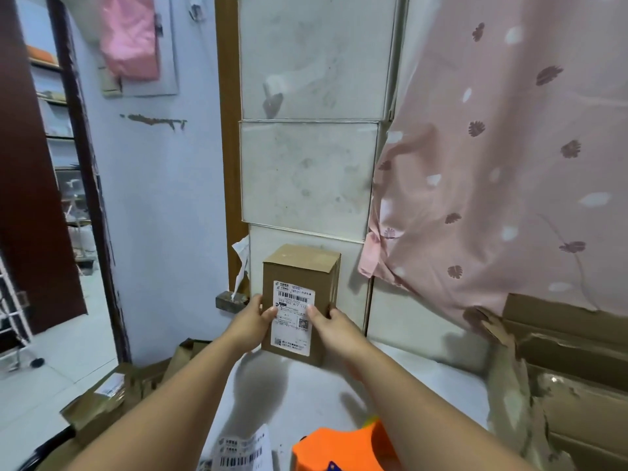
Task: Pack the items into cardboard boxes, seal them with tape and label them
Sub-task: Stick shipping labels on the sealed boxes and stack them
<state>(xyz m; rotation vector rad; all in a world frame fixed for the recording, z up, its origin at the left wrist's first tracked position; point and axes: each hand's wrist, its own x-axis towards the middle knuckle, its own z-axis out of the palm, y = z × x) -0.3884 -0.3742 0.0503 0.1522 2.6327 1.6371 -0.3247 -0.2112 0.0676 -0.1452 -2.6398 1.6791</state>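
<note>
I've got my left hand (253, 322) and right hand (334, 326) gripping the closed cardboard box (300, 266), thumbs pressing its shipping label (293, 331), so this one looks nearly finished, with spare labels (243, 450) waiting on the table.

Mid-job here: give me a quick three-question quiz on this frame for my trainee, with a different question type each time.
1. True or false: the shipping label is already stuck on the cardboard box.
2. Multiple choice: where do the thumbs of the left hand and right hand rest? A) on the label; B) on the box's top; C) on the table.
3. Fill the blank: the orange object at the bottom edge lies to the ___ of the loose label sheet.

Key: 1 true; 2 A; 3 right.
</note>
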